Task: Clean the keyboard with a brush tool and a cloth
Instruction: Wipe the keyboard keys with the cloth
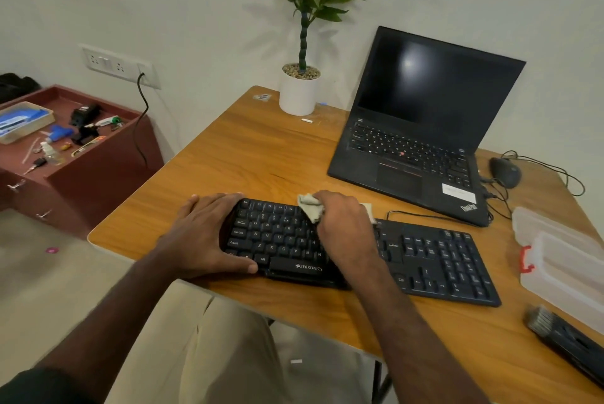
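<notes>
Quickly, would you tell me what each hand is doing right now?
Left hand: open, fingers fairly straight, resting on the keyboard's left end.
Right hand: closed around the cloth, on the keys.

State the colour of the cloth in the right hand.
The cloth is pale grey-beige, seen in the head view.

Left hand [209, 233] flat, fingers spread, thumb out; right hand [346, 227] curled, both forearms extended forward.

The keyboard [359, 253] lay on the worktop [261, 155], before the laptop [421, 129]; the brush [565, 341] sat at its right.
</notes>
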`<state>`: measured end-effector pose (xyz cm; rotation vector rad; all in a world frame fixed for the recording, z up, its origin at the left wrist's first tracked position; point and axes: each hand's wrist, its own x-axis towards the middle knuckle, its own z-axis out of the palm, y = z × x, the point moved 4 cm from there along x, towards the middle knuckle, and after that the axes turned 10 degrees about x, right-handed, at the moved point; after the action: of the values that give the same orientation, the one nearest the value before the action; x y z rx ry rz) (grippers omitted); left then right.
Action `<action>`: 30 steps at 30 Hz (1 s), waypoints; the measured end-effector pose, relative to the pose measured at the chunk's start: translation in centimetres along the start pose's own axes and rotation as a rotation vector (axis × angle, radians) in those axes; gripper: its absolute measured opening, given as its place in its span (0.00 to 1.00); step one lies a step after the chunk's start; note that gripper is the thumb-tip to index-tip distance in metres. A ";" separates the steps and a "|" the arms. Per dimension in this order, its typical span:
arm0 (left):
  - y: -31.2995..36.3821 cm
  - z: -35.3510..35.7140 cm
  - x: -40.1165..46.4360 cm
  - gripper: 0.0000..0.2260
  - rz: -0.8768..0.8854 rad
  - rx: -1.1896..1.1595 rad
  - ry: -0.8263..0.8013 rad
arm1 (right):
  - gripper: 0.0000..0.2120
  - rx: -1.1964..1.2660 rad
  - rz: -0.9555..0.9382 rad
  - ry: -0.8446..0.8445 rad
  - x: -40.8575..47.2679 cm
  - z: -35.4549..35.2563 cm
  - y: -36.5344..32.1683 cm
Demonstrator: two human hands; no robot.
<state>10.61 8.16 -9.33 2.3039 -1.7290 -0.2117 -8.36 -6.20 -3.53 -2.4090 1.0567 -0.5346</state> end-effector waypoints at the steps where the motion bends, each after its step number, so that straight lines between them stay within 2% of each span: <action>1: 0.1 -0.1 0.0 0.59 0.001 -0.005 0.003 | 0.19 0.061 -0.057 0.011 0.1 0.9 -1.4; 3: 0.2 -0.2 -0.1 0.60 -0.006 -0.007 0.007 | 0.19 0.121 -0.181 -0.011 0.1 3.0 -4.5; 6: 0.3 -0.2 -0.2 0.60 -0.013 0.012 0.020 | 0.19 0.033 -0.267 -0.146 0.0 5.5 -7.1; 12: 0.0 -0.2 -0.1 0.59 -0.004 -0.002 0.006 | 0.22 -0.024 -0.233 -0.175 -0.8 3.8 -4.2; 19: -0.2 0.0 0.1 0.59 -0.006 0.001 -0.018 | 0.24 -0.065 -0.098 -0.130 -2.6 -0.5 1.4; 30: -0.1 0.0 0.1 0.57 -0.003 0.010 0.015 | 0.20 -0.133 -0.032 -0.032 -4.1 -5.8 7.4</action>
<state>10.68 8.09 -9.38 2.3092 -1.7233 -0.1862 -18.21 -8.99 -3.52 -2.5448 1.0728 -0.4482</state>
